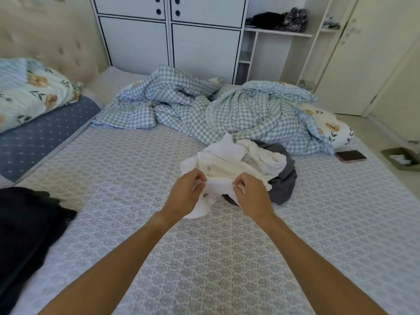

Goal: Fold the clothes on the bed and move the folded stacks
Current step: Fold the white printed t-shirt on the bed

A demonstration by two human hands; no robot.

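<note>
Home bedroom — bed (pixel 204 258), wardrobe (pixel 170 30)

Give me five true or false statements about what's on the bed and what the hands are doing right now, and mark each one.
1. Both hands pinch the white garment. True: the left hand and the right hand each grip its near edge.
2. The phone lies on the floral pillow. False: it lies on the patterned bed sheet, near the checked duvet.
3. A grey garment lies partly under the white pile. True.
4. The dark clothes sit at the bed's right edge. False: they are at the left edge.
5. The checked duvet is folded neatly. False: it lies crumpled across the far side.
</note>
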